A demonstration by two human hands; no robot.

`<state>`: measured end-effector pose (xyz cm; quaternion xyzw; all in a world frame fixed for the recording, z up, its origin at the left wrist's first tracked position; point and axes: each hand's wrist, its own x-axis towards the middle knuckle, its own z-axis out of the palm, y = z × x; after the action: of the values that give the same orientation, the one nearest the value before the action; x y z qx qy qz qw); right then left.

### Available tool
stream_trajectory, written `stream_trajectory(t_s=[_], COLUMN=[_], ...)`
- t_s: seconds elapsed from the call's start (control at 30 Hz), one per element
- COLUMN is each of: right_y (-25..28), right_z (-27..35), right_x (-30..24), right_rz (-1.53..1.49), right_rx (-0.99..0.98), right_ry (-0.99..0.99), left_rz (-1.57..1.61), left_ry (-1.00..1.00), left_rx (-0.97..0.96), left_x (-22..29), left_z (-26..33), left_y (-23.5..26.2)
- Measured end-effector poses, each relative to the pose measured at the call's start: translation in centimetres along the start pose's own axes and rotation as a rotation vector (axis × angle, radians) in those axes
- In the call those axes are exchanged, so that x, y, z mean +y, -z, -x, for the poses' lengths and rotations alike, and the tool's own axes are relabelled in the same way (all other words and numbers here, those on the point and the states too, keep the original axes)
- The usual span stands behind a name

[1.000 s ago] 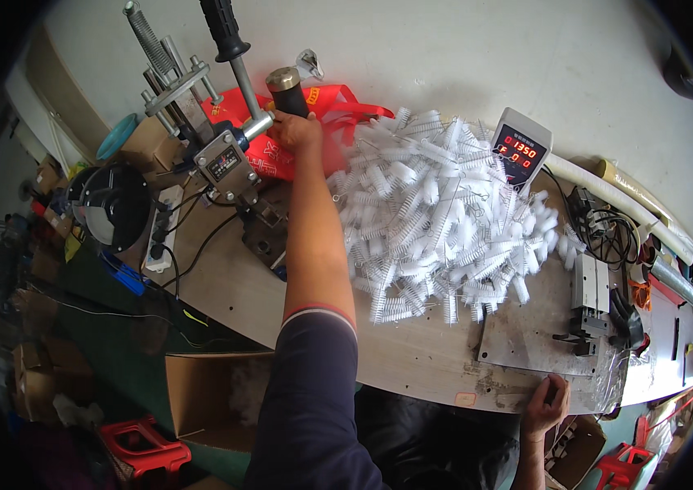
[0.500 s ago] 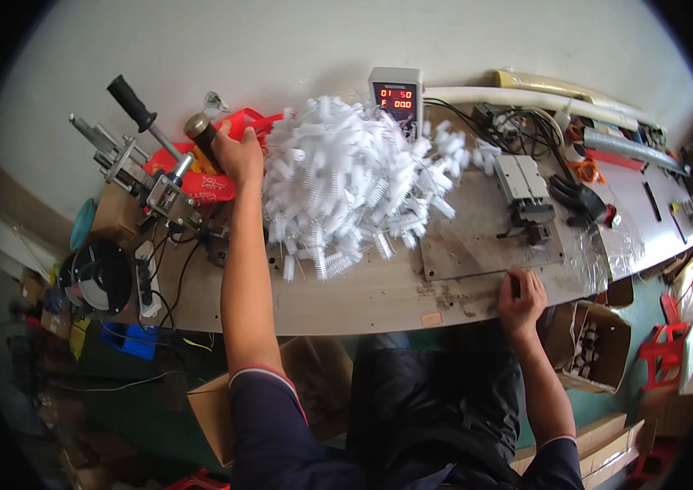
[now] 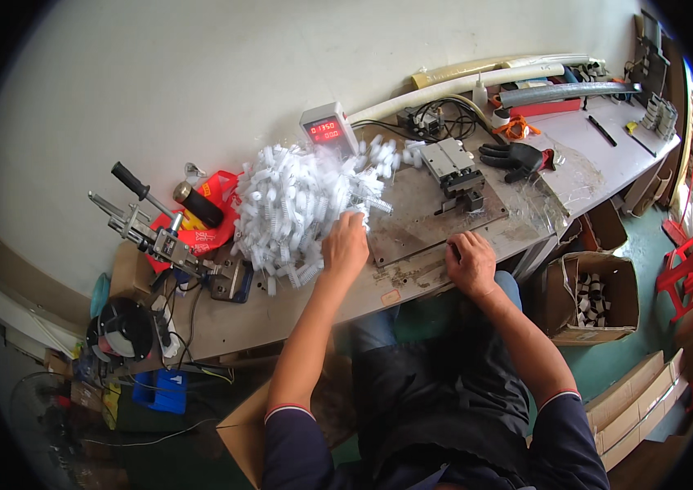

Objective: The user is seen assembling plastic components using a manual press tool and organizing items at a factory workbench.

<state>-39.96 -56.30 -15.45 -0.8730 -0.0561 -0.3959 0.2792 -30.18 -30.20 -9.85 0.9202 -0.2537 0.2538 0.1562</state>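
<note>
A big heap of white, translucent plastic pieces with comb-like teeth (image 3: 281,208) lies mid-bench. My left hand (image 3: 345,245) is at its front right edge, fingers bent together at the pieces. One toothed strip (image 3: 375,203) juts out beside those fingertips; whether they grip it is hidden. Loosely curled, my right hand (image 3: 472,261) rests by the bench's front edge, near the corner of a metal base plate (image 3: 412,233); nothing shows in it. On that plate stands a small fixture with a light grey block (image 3: 447,159). A dark flask (image 3: 198,204) leans on a red bag (image 3: 220,188) left of the heap.
Left of the heap stands a lever press (image 3: 168,245) with a black handle. A counter box with red digits (image 3: 329,129) is behind. Right of the fixture lie a black glove (image 3: 518,159), cables and long tubes. Below are open cartons (image 3: 608,318) and a red stool (image 3: 677,269).
My left hand has let go of the flask and moved right, to the heap's front edge. My right hand stays curled by the bench edge. The whole view has shifted and tilted.
</note>
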Motion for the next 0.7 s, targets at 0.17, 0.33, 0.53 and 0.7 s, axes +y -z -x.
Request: stream_trajectory(t_s=[0.17,0.33,0.53,0.7], right_y=[-0.3,-0.1,0.2,1.5], right_z=[-0.1,-0.1,-0.4,-1.2], right_x=[0.0,0.4,0.5,-1.4], right_rz=[0.009,0.018,-0.092,-0.709], right_rx=[-0.014,-0.014,-0.053,-0.244], right_ry=[0.008,-0.001,-0.078,-0.483], left_rz=[-0.128,0.019,0.353,1.544], left_ry=[0.066,0.025,0.128,0.723], left_rx=[-0.197,0.131,0.350,-0.152], left_x=[-2.0,-0.7,3.9,8.8], left_z=[-1.1,-0.5,0.0,0.2], left_y=[-1.3,-0.7,-0.1,-0.9])
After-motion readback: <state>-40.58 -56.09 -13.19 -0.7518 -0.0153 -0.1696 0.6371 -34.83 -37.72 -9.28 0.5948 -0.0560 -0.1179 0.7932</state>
